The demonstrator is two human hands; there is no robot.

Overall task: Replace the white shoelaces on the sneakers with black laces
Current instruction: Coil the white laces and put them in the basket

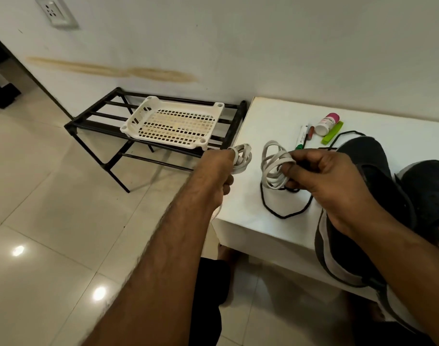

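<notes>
White table (253, 216) fills the 3 to 5 o'clock part of the view, butted against the white wall (263, 46) at 12 o'clock. Tiled floor (38, 196) takes the 7 to 9 o'clock side.

Black rack (93, 121) stands on the floor at 10 to 11 o'clock, just beside the table's left edge. White perforated tray (173, 124) sits on top of the rack.

Two dark sneakers on the table at 3 to 4 o'clock: near sneaker (363, 221) partly under the right forearm, second sneaker (428, 193) at its right, touching or nearly so, can't tell which.

Black lace (283, 216) lies loose on the table at centre, looping under the right hand and running up toward 1 o'clock past the near sneaker.

Left hand (218, 168) is curled around one coiled white lace (243, 157), held off the table's left edge, at about 11 o'clock from centre. Right hand (320, 176) pinches a second coiled white lace (275, 168) over the table, above the black lace. The two coils are near each other, not touching.

Small items at 1 o'clock on the table: white bottle with pink cap (325, 124), green clip (332, 133) just beside it, green-tipped marker (302, 137), a red-brown pen (309, 134) alongside the marker.

Wall socket (56, 12) at 11 o'clock, top corner.
</notes>
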